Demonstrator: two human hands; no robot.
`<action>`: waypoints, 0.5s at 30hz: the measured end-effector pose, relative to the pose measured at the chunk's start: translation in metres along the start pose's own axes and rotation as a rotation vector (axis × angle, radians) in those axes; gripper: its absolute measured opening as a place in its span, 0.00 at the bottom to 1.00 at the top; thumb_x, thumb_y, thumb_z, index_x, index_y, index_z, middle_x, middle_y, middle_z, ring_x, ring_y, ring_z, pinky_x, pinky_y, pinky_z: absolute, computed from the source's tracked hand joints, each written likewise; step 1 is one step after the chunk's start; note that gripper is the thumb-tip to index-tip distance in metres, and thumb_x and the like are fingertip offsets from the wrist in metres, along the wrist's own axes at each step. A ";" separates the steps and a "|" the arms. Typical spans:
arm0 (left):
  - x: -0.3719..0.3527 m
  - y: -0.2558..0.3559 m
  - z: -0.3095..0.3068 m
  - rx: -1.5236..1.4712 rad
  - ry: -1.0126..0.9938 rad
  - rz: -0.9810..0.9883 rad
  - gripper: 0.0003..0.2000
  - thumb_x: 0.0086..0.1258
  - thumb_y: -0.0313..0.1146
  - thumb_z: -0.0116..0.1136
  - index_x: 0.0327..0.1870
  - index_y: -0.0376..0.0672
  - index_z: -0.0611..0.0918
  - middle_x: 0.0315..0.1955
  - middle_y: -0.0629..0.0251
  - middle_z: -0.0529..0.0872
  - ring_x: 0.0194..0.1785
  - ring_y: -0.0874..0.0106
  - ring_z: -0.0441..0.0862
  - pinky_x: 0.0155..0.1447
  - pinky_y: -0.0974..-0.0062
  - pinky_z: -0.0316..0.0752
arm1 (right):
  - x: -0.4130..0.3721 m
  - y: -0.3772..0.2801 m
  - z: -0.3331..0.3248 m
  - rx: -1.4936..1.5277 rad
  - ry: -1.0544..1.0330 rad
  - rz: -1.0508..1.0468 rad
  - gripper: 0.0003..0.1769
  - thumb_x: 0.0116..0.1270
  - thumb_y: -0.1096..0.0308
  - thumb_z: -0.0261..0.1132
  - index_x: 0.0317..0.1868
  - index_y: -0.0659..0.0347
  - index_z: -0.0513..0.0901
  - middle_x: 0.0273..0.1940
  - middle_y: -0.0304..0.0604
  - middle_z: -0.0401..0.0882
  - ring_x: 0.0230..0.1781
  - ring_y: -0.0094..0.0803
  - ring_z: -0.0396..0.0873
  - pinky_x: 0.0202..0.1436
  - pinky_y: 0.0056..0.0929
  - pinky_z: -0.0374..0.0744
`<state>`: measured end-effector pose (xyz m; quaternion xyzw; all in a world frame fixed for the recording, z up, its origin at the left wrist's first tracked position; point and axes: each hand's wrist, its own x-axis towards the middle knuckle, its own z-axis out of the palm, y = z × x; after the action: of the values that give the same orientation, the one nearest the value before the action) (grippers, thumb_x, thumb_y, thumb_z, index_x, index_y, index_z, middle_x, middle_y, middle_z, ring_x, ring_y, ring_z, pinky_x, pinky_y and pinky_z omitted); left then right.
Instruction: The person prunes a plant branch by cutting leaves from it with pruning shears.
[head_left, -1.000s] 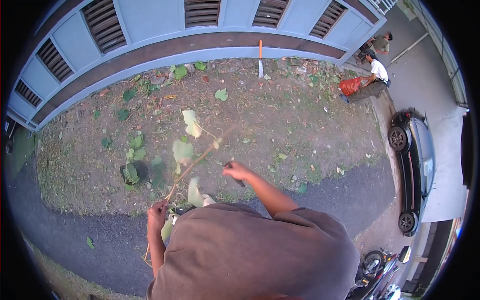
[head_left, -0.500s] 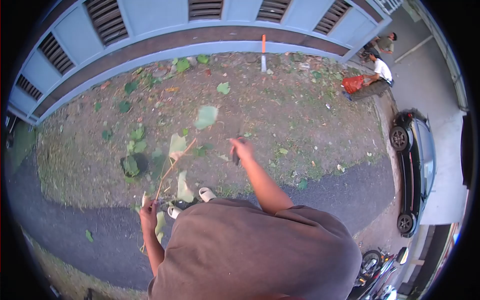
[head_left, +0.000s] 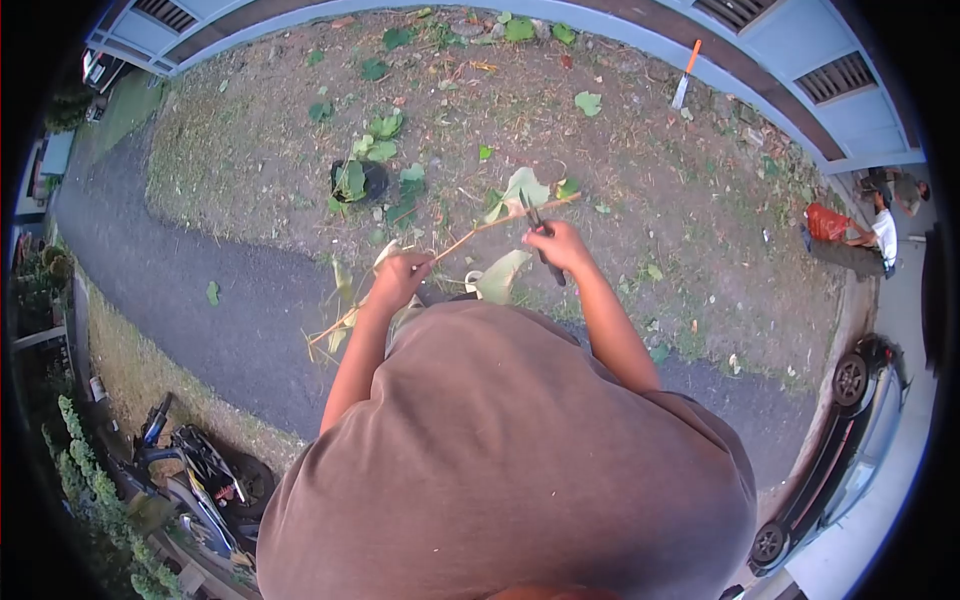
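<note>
One leafy pot [head_left: 376, 181], one held stem [head_left: 458, 245]

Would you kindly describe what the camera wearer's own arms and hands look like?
The left hand and right hand are bare, with no gloves to be seen. The forearms are uncovered too, with no watch or bracelet visible. The loose brown shirt looks plain and short-sleeved.

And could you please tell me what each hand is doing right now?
Left hand: closed, holding the leafy stem.
Right hand: closed, holding the dark pruning shears.
</note>
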<state>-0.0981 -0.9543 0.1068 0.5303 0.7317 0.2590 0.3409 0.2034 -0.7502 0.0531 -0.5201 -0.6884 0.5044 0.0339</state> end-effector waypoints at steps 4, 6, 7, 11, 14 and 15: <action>0.008 0.001 -0.006 -0.068 0.060 -0.010 0.12 0.75 0.36 0.65 0.50 0.38 0.90 0.38 0.53 0.92 0.34 0.69 0.84 0.42 0.68 0.78 | -0.006 -0.018 -0.009 0.229 0.076 0.040 0.23 0.62 0.47 0.76 0.35 0.62 0.89 0.24 0.40 0.86 0.24 0.27 0.85 0.33 0.31 0.81; 0.009 0.003 -0.014 -0.038 0.073 -0.073 0.12 0.74 0.37 0.66 0.49 0.38 0.91 0.36 0.52 0.91 0.36 0.63 0.87 0.44 0.67 0.80 | -0.001 -0.002 -0.012 0.503 0.306 0.128 0.20 0.65 0.51 0.76 0.33 0.63 0.88 0.24 0.39 0.84 0.23 0.26 0.83 0.30 0.28 0.79; 0.009 -0.011 -0.013 -0.041 0.143 -0.069 0.14 0.77 0.39 0.64 0.51 0.38 0.90 0.37 0.55 0.92 0.37 0.70 0.84 0.45 0.69 0.78 | 0.004 0.010 -0.024 0.560 0.389 0.128 0.19 0.65 0.53 0.76 0.34 0.63 0.87 0.25 0.39 0.85 0.24 0.27 0.83 0.31 0.28 0.80; 0.008 -0.009 -0.033 -0.030 0.147 -0.136 0.15 0.76 0.41 0.65 0.51 0.39 0.90 0.39 0.55 0.92 0.39 0.67 0.86 0.47 0.67 0.78 | 0.003 0.051 -0.045 0.655 0.279 0.009 0.16 0.66 0.58 0.73 0.40 0.66 0.86 0.34 0.44 0.88 0.35 0.30 0.87 0.40 0.32 0.81; 0.015 0.003 -0.032 -0.028 0.096 -0.117 0.15 0.75 0.42 0.66 0.49 0.39 0.91 0.37 0.53 0.92 0.37 0.65 0.87 0.46 0.66 0.80 | -0.034 0.015 -0.052 0.140 0.084 -0.069 0.19 0.63 0.56 0.73 0.42 0.67 0.87 0.37 0.49 0.89 0.40 0.38 0.88 0.46 0.37 0.82; 0.019 0.007 -0.026 -0.011 0.097 -0.100 0.15 0.74 0.42 0.66 0.46 0.38 0.91 0.35 0.52 0.92 0.35 0.64 0.87 0.44 0.65 0.81 | -0.045 -0.008 -0.050 -0.200 -0.009 -0.115 0.22 0.61 0.55 0.72 0.44 0.67 0.87 0.38 0.52 0.89 0.43 0.42 0.88 0.48 0.39 0.82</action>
<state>-0.1178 -0.9340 0.1244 0.4782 0.7715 0.2710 0.3205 0.2471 -0.7504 0.1044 -0.4783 -0.7641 0.4327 0.0075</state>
